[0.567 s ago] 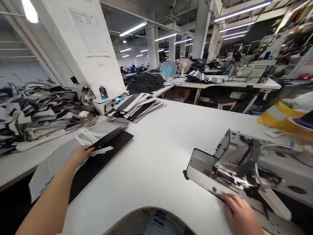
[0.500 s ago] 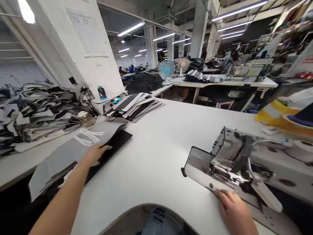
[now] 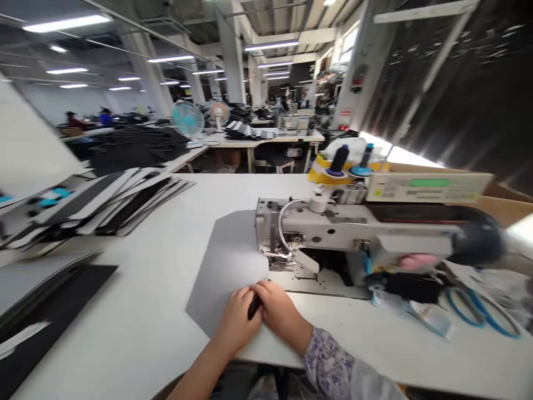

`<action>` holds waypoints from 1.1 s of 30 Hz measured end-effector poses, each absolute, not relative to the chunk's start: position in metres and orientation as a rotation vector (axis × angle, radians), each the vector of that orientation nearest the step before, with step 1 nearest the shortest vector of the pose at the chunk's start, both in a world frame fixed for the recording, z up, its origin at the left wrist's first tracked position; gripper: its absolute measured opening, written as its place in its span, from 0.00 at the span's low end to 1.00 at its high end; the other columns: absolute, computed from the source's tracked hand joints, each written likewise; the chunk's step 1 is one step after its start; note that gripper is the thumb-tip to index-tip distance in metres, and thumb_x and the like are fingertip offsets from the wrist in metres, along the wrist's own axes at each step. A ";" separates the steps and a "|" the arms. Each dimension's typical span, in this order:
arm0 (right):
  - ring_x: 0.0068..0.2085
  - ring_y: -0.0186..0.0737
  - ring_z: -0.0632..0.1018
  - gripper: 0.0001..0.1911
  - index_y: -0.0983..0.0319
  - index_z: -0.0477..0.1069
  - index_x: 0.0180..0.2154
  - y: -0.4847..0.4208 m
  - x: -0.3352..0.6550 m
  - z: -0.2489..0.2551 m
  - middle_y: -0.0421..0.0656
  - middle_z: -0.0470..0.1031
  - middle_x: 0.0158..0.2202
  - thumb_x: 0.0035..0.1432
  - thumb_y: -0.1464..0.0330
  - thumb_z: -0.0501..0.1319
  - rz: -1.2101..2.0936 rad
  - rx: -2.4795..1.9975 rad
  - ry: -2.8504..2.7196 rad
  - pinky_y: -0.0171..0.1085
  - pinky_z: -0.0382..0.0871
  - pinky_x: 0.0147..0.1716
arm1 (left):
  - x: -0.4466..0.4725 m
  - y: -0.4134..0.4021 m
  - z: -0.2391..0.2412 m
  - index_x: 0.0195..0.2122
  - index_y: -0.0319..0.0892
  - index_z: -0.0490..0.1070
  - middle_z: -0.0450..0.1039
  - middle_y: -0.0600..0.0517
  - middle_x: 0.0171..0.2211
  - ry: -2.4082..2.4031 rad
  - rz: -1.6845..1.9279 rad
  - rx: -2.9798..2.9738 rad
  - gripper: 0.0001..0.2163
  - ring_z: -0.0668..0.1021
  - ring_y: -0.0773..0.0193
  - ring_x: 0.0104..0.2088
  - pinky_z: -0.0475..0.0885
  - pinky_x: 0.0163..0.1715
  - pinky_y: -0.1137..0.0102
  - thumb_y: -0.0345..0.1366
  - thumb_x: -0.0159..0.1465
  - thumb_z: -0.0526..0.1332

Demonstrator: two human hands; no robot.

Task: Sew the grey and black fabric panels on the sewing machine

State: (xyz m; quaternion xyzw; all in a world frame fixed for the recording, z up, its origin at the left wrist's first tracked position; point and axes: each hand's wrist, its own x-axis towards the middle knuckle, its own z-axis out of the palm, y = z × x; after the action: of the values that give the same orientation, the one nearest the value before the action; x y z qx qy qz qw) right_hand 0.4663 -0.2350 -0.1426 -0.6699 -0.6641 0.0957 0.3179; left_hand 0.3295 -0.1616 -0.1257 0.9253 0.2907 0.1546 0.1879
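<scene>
Toward six o'clock on the table [image 3: 154, 294], I had left hand [image 3: 238, 319] and right hand [image 3: 281, 310] curled in on the grey sheet [image 3: 229, 250], sewing machine [image 3: 333, 230] at their two o'clock.

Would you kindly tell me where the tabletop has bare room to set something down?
Bare: the white tabletop between the black sheet and grey panel, and behind that panel, between the strip pile and sewing machine. Crowded: beside the machine, where the left hand and right hand sit close together.

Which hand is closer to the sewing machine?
Right. The right hand is just on the near side of the sewing machine; the left hand is farther left, by the gray sheet.
</scene>
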 end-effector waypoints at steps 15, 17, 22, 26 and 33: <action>0.41 0.40 0.72 0.06 0.61 0.72 0.41 -0.302 0.455 -0.143 0.43 0.73 0.38 0.63 0.69 0.59 0.150 -1.939 -1.796 0.40 0.65 0.45 | 0.289 -0.164 -0.133 0.39 0.47 0.74 0.74 0.50 0.39 0.499 0.406 2.776 0.07 0.75 0.59 0.43 0.72 0.44 0.62 0.36 0.65 0.56; 0.40 0.40 0.72 0.06 0.61 0.72 0.39 -0.307 0.453 -0.146 0.43 0.74 0.36 0.64 0.68 0.58 0.142 -1.955 -1.755 0.40 0.65 0.44 | 0.289 -0.166 -0.132 0.40 0.47 0.75 0.74 0.50 0.39 0.493 0.393 2.756 0.08 0.74 0.60 0.42 0.71 0.44 0.62 0.38 0.66 0.56; 0.38 0.40 0.73 0.07 0.60 0.73 0.37 -0.305 0.456 -0.144 0.43 0.74 0.35 0.65 0.69 0.56 0.196 -1.956 -1.709 0.40 0.65 0.42 | 0.291 -0.166 -0.126 0.38 0.48 0.75 0.74 0.52 0.37 0.524 0.330 2.729 0.09 0.73 0.61 0.40 0.68 0.43 0.64 0.40 0.67 0.55; 0.36 0.38 0.72 0.07 0.61 0.72 0.31 -0.294 0.462 -0.136 0.41 0.73 0.32 0.62 0.69 0.59 0.329 -2.065 -1.594 0.37 0.65 0.38 | 0.303 -0.164 -0.116 0.33 0.45 0.74 0.73 0.52 0.32 0.636 0.208 2.723 0.10 0.73 0.61 0.37 0.67 0.38 0.65 0.39 0.67 0.55; 0.34 0.38 0.70 0.06 0.61 0.71 0.34 -0.294 0.461 -0.141 0.41 0.71 0.32 0.64 0.71 0.57 0.255 -2.110 -1.723 0.37 0.62 0.35 | 0.307 -0.171 -0.119 0.42 0.47 0.73 0.75 0.51 0.40 0.442 0.208 2.806 0.11 0.74 0.61 0.40 0.69 0.40 0.63 0.30 0.66 0.52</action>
State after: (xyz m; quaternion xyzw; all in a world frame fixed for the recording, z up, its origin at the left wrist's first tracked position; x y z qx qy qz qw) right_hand 0.4609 -0.2944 -0.1407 -0.7555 -0.6167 0.0914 0.2013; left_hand 0.3071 -0.1713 -0.1194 0.9746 0.1534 0.0722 0.1461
